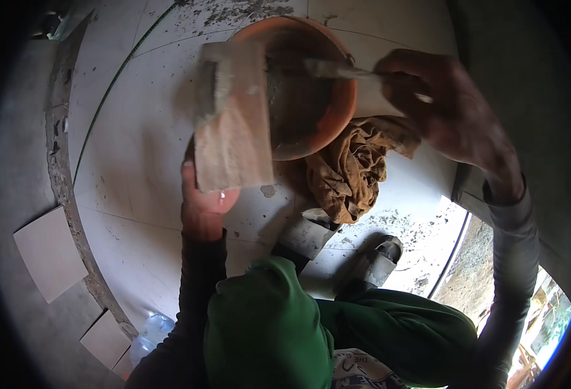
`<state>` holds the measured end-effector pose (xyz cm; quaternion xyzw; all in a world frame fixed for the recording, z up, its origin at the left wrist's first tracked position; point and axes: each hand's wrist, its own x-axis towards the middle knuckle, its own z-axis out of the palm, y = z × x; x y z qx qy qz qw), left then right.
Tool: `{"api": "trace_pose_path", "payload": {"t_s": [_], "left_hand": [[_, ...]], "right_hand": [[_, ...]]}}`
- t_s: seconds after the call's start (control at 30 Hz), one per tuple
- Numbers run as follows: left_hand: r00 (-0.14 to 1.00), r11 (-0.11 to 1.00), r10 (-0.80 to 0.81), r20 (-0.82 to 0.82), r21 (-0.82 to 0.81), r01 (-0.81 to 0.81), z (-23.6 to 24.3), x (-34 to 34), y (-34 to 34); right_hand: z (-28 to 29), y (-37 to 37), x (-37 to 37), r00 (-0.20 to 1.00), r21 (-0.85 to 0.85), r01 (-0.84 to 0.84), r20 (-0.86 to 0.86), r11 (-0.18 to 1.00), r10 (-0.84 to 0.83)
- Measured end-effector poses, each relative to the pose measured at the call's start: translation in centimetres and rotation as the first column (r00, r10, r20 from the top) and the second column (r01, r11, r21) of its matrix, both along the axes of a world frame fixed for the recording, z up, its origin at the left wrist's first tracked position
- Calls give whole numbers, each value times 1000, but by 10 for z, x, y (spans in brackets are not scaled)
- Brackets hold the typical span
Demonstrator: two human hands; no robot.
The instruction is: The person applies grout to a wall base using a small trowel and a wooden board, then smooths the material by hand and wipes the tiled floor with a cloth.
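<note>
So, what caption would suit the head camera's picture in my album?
Left hand holding a tile, right hand holding a trowel over an orange bucket.

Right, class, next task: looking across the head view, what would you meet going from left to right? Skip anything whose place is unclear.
Larger pale tile → green cord → left hand → orange bowl → right hand.
</note>
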<state>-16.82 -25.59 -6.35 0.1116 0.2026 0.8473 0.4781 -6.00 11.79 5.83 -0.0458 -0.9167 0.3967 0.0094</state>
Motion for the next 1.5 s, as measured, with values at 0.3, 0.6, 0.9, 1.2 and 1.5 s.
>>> {"api": "trace_pose_path", "payload": {"t_s": [0.3, 0.6, 0.9, 1.2, 1.5], "left_hand": [[878, 834, 479, 22, -325, -447, -8, -17, -45], [922, 908, 386, -29, -168, -385, -21, -24, -35], [903, 869, 430, -14, -266, -418, -24, -29, -39], [875, 816, 484, -10, -357, -455, -46, -25, -41], [864, 803, 503, -1, -369, -468, -44, -25, -36]], "right_hand": [[-51, -99, -141, 903, 284, -329, 374, 901, 212], [-90, -106, -164, 938, 110, -218, 297, 970, 177], [-103, -107, -173, 933, 27, -223, 295, 974, 206], [-95, -105, -167, 891, -212, -57, 430, 976, 146], [-115, -108, -165, 942, 33, -254, 233, 967, 240]]}}
